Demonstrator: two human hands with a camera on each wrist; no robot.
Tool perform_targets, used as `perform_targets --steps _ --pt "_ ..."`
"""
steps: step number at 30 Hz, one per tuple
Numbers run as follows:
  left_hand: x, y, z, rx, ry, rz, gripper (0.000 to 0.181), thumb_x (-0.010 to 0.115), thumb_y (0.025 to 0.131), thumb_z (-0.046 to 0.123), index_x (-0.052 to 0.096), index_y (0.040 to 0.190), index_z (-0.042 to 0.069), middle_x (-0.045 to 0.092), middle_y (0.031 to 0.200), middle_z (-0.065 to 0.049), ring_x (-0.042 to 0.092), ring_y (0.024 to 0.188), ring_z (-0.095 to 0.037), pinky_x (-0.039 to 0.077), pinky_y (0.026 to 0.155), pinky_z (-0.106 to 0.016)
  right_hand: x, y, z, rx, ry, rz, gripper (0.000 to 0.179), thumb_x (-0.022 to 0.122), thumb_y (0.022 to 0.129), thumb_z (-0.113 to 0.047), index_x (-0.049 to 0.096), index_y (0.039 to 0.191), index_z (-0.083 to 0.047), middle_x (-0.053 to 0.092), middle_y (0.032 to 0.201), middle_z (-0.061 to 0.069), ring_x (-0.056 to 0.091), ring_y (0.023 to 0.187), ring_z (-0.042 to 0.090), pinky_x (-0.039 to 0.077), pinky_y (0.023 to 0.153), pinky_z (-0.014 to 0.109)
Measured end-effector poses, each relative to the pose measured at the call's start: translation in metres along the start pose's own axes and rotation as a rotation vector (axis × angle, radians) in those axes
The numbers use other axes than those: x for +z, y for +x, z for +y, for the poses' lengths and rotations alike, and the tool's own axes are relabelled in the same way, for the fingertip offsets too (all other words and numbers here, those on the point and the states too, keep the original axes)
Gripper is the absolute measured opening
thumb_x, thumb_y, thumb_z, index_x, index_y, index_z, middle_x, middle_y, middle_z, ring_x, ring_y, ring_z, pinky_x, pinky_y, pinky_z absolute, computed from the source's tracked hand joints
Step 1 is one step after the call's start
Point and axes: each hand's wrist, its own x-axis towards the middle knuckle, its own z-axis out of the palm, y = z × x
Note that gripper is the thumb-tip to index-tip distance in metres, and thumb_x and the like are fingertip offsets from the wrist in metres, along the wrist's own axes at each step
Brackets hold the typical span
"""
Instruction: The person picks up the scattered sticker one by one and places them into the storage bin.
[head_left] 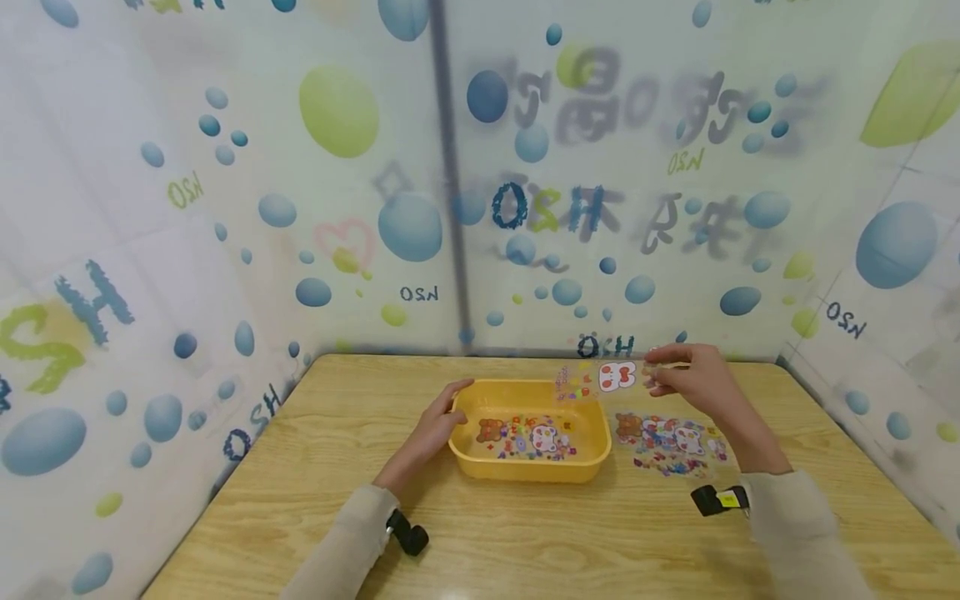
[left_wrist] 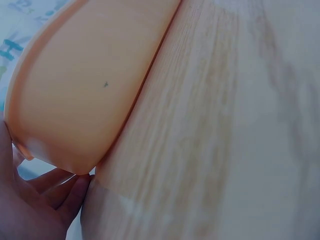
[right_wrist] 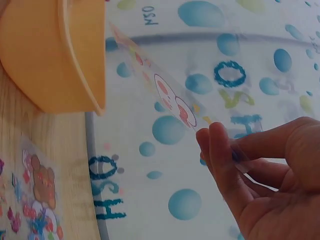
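A yellow plastic basin (head_left: 532, 472) stands on the table, and my left hand (head_left: 433, 423) grips its left end, thumb over the rim. The left wrist view has the fingers (left_wrist: 60, 192) curled against the basin's outer end (left_wrist: 75, 95). My right hand (head_left: 693, 379) pinches one end of a clear sticker sheet (head_left: 617, 377) printed with a white rabbit; the sheet hangs over the basin's back right corner. Inside the basin lie stickers (head_left: 543, 437) with a brown bear and a white animal face. More sticker sheets (head_left: 671, 446) lie flat to the right, below my right hand.
The wooden table (head_left: 480, 542) reaches back to a translucent curtain (head_left: 360, 250) with blue and green bubble prints, which also hangs along both sides. Black camera straps sit at the left cuff (head_left: 408, 533) and right cuff (head_left: 720, 500).
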Motion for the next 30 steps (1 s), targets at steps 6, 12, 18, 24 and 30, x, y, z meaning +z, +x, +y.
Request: perform_targets --steps 6,12,18,24,30 --pt "0.0 -0.001 0.001 0.001 0.001 0.003 0.064 0.051 0.095 0.008 0.045 0.157 0.021 0.034 0.168 -0.011 0.028 0.155 -0.045 0.029 0.122 -0.064 0.022 0.011 -0.014 0.023 -0.051 -0.058 0.034 0.058 0.101 -0.004 0.062 0.131 0.012 0.063 0.128 0.034 0.075 0.082 0.017 0.063 0.073 0.027" --pt "-0.001 -0.001 0.001 0.002 0.0 0.003 0.064 0.051 0.094 0.009 0.045 0.157 0.021 0.034 0.168 -0.011 0.027 0.155 -0.046 0.028 0.122 -0.064 0.044 0.021 -0.027 0.025 -0.06 -0.121 0.033 0.059 0.099 -0.002 0.064 0.129 0.011 0.064 0.127 0.033 0.074 0.08 0.017 0.063 0.072 0.03" --pt "-0.001 0.0 0.001 -0.003 -0.005 0.008 0.064 0.052 0.094 0.01 0.047 0.155 0.026 0.035 0.168 -0.009 0.027 0.155 -0.045 0.027 0.123 -0.063 0.065 0.034 -0.039 0.006 -0.093 -0.169 0.029 0.06 0.099 -0.002 0.067 0.124 0.01 0.067 0.124 0.03 0.073 0.074 0.015 0.064 0.073 0.033" --pt "-0.001 0.001 0.001 -0.01 -0.012 0.019 0.065 0.053 0.092 0.01 0.048 0.154 0.026 0.037 0.167 -0.009 0.029 0.154 -0.045 0.027 0.123 -0.062 0.087 0.046 -0.052 0.0 -0.112 -0.221 0.029 0.063 0.097 -0.003 0.069 0.123 0.008 0.07 0.12 0.026 0.071 0.07 0.016 0.062 0.069 0.03" --pt "-0.001 0.001 0.0 0.008 -0.006 0.012 0.065 0.053 0.093 0.009 0.047 0.156 0.023 0.037 0.167 -0.009 0.029 0.154 -0.044 0.027 0.123 -0.062 0.106 0.052 -0.065 -0.004 -0.124 -0.268 0.031 0.064 0.096 -0.003 0.068 0.124 0.008 0.07 0.118 0.025 0.071 0.069 0.017 0.062 0.066 0.028"
